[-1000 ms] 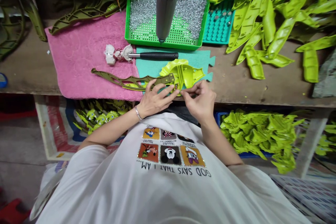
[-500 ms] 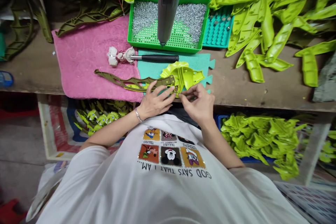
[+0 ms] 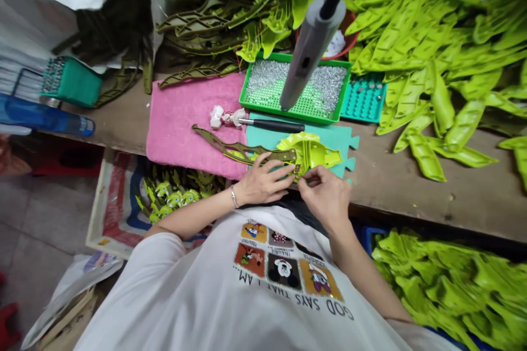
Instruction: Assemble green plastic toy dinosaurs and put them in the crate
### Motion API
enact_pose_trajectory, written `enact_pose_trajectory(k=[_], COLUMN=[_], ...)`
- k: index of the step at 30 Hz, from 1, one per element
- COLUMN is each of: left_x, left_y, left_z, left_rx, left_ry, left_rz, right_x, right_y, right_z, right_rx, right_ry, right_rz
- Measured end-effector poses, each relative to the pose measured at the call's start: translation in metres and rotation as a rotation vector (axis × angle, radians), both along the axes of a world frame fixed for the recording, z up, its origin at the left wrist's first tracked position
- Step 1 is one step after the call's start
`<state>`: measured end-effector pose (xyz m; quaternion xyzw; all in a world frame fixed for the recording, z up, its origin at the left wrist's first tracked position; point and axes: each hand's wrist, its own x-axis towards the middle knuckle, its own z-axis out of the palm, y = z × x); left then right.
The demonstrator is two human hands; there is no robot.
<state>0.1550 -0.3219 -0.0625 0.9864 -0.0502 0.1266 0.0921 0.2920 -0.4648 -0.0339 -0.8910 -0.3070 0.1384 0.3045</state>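
A lime-green plastic part (image 3: 315, 152) lies on the teal foam mat (image 3: 341, 136), joined or overlapped by a long olive curved piece (image 3: 230, 146) that reaches left over the pink cloth. My left hand (image 3: 265, 181) rests on the near edge of the olive piece with its fingers spread. At the near edge of the green part, my right hand (image 3: 325, 192) is pinched, thumb against index finger; whatever is between the fingertips is too small to name. Beyond the parts lies a hammer-like tool (image 3: 275, 125) with a black handle and a white wrapped head.
A green tray of metal screws (image 3: 296, 88) stands behind the mat, with a grey hanging tool (image 3: 302, 55) over it. Beside it is a teal pegged tray (image 3: 363, 100). Green parts (image 3: 436, 88) pile up at right. A pink cloth (image 3: 185, 120) lies left.
The camera view has turned and shifted, so the bench appears lower and further right, with more of its left side showing. Both hands stay at the same parts in nearly the same pose.
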Motion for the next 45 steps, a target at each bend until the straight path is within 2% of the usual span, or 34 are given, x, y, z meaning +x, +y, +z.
enact_pose_trajectory(k=[6, 10, 14, 16, 19, 22, 27, 31, 35, 38, 41, 45], left_x=[-0.003, -0.005, -0.001, 0.004, 0.01, 0.012, 0.011, 0.011, 0.012, 0.012, 0.014, 0.016], left_y=[-0.008, -0.013, -0.016, -0.018, -0.02, -0.024, -0.026, -0.027, -0.026, -0.024, -0.024, -0.026], left_z=[0.0, -0.002, -0.004, -0.004, -0.002, -0.001, -0.011, -0.018, -0.017, -0.016, -0.017, -0.021], left_rx=[0.003, 0.013, 0.064, 0.101, 0.141, 0.16, 0.121, 0.13, 0.168, 0.163, 0.143, 0.127], left_ry=[-0.024, 0.01, -0.094, -0.16, -0.214, -0.225, -0.27, -0.285, -0.274, -0.281, -0.316, -0.376], left_rz=[0.029, 0.073, 0.142, 0.165, 0.179, 0.2, 0.217, 0.222, 0.216, 0.204, 0.213, 0.234], right_x=[0.002, 0.005, 0.009, 0.015, 0.03, 0.06, 0.147, 0.225, 0.284, 0.311, 0.322, 0.319], right_y=[0.001, 0.004, 0.005, 0.005, 0.003, 0.002, 0.001, -0.006, -0.022, -0.037, -0.044, -0.027], right_z=[0.0, 0.007, 0.018, 0.022, 0.029, 0.031, 0.028, 0.023, 0.018, 0.013, 0.009, 0.001], right_rx=[0.014, -0.058, -0.12, -0.087, 0.053, 0.182, 0.266, 0.143, 0.027, 0.026, 0.024, 0.06], right_ry=[0.028, 0.137, 0.239, 0.285, 0.352, 0.264, 0.0, -0.18, -0.279, -0.372, -0.412, -0.407], right_rz=[0.012, 0.032, 0.084, 0.133, 0.235, 0.234, -0.001, -0.198, -0.364, -0.411, -0.405, -0.268])
